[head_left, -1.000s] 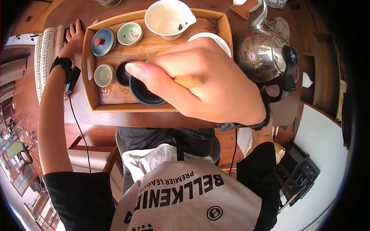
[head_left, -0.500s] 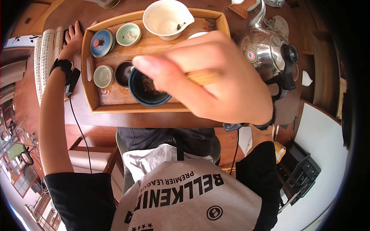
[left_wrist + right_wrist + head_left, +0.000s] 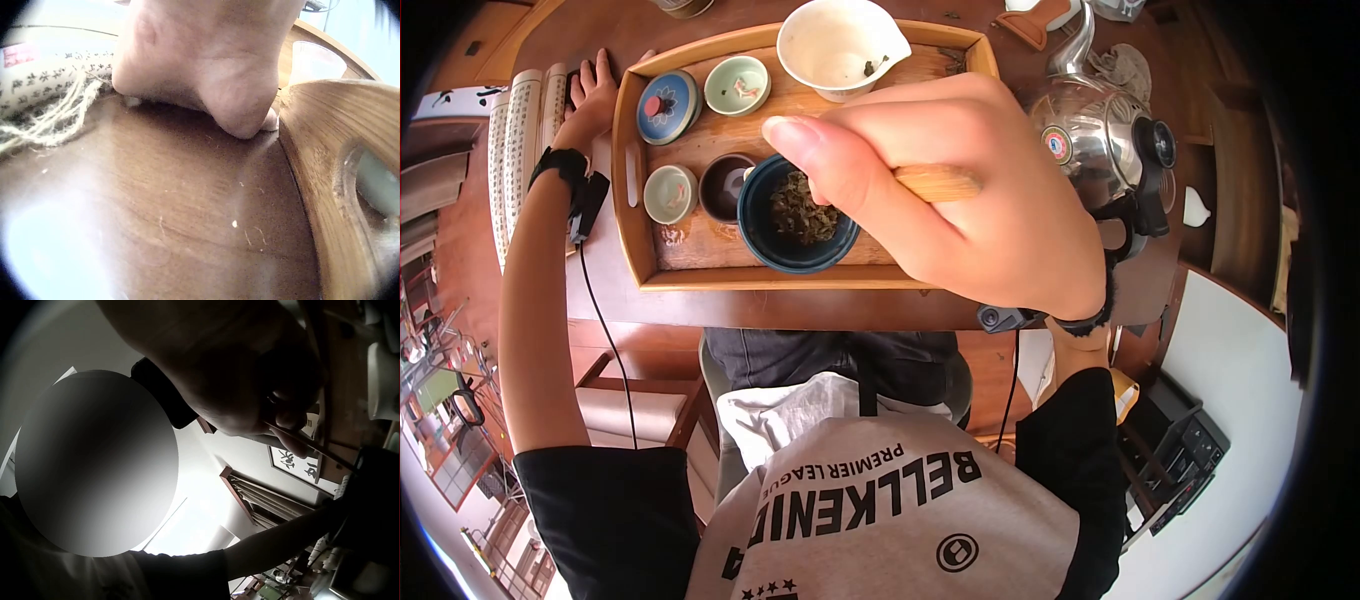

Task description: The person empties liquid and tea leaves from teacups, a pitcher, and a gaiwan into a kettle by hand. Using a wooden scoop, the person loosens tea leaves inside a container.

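My right hand (image 3: pixel 970 210) grips a slender wooden stick (image 3: pixel 940 182) over the tray, its thumb extended along the near side. In the right wrist view the stick slants down from my fingers to the dark pot. That dark blue pot (image 3: pixel 785 255) stands uncovered, with damp tea leaves (image 3: pixel 805 215) inside. In the head view my hand hides the stick's lower end. Off the tray's left end, my left hand (image 3: pixel 592 105) rests on the table with its fingers spread. The left wrist view shows its heel (image 3: pixel 237 100) beside the tray's wooden side.
The wooden tray (image 3: pixel 633 235) also bears a brown cup (image 3: pixel 725 190), two pale green cups, a blue lid (image 3: pixel 668 108) with a red knob, and a white pitcher (image 3: pixel 835 45). A steel kettle (image 3: pixel 1090 130) stands to the right. Bamboo scrolls (image 3: pixel 522 150) lie at the left.
My right hand, with the wooden stick, has shifted rightward over the tray, uncovering the pot and its tea leaves. My left hand has stayed in place.
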`<state>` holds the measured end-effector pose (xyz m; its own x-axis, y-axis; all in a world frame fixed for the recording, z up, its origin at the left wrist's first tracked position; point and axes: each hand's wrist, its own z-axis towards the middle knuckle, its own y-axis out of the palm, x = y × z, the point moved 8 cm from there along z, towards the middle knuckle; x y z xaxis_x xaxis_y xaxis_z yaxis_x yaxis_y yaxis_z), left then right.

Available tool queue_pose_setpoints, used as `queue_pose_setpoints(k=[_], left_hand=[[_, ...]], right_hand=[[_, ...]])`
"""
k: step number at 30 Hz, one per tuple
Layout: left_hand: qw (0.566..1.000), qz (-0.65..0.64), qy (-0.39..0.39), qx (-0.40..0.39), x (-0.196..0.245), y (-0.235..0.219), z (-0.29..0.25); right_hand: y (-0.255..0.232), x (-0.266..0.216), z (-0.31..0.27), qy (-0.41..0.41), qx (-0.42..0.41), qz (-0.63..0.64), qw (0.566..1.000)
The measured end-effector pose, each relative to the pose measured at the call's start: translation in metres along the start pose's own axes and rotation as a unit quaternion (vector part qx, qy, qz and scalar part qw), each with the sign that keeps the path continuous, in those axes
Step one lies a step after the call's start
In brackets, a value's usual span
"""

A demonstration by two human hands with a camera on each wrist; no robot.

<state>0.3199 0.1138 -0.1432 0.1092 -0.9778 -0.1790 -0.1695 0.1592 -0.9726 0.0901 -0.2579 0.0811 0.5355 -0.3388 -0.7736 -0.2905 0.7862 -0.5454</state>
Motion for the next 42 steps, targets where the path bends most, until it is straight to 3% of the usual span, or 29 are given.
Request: queue_pose_setpoints(k=[11, 14, 16, 19, 26, 28, 30, 32, 35, 38, 40, 42], left_hand=[[0.999, 0.031, 0.007, -0.007, 0.000, 0.006, 0.003], [0.998, 0.054, 0.023, -0.001, 0.000, 0.008, 0.006], [0.999, 0.031, 0.010, -0.008, 0.002, 0.003, 0.001], [1.000, -0.019, 0.007, 0.011, 0.003, -0.005, -0.006], [1.000, -0.003, 0.004, 0.010, -0.002, 0.002, 0.002], [0.999, -0.017, 0.029, 0.043, -0.012, 0.014, 0.016], [0.997, 0.023, 0.056, 0.048, -0.030, 0.041, 0.045], [0.993, 0.063, 0.083, 0.054, -0.026, 0.042, 0.045], [0.999, -0.021, 0.030, 0.031, -0.005, 0.004, 0.009], [1.000, -0.009, 0.004, 0.001, -0.004, 0.002, 0.003], [1.000, -0.010, 0.017, 0.021, -0.004, 0.003, 0.004], [1.000, -0.002, 0.010, 0.017, -0.004, 0.003, 0.005]], right_hand=[[-0.020, -0.017, -0.004, -0.083, 0.036, 0.020, 0.996], [-0.017, -0.018, -0.003, -0.065, -0.009, 0.011, 0.998], [-0.021, -0.021, -0.008, -0.117, 0.057, 0.027, 0.991], [-0.025, -0.023, -0.009, -0.114, 0.031, -0.009, 0.993], [-0.014, -0.018, -0.006, -0.100, 0.040, -0.022, 0.994], [-0.002, -0.009, 0.000, -0.025, -0.011, -0.038, 0.999], [0.005, -0.007, -0.001, -0.034, 0.010, -0.023, 0.999], [0.003, -0.007, -0.002, -0.043, 0.031, -0.008, 0.999], [0.000, -0.009, -0.003, -0.039, 0.009, -0.025, 0.999], [-0.009, -0.014, -0.006, -0.047, 0.025, 0.007, 0.999], [-0.013, -0.025, -0.008, -0.110, 0.033, 0.046, 0.992], [-0.001, -0.020, -0.008, -0.090, 0.045, 0.100, 0.990]])
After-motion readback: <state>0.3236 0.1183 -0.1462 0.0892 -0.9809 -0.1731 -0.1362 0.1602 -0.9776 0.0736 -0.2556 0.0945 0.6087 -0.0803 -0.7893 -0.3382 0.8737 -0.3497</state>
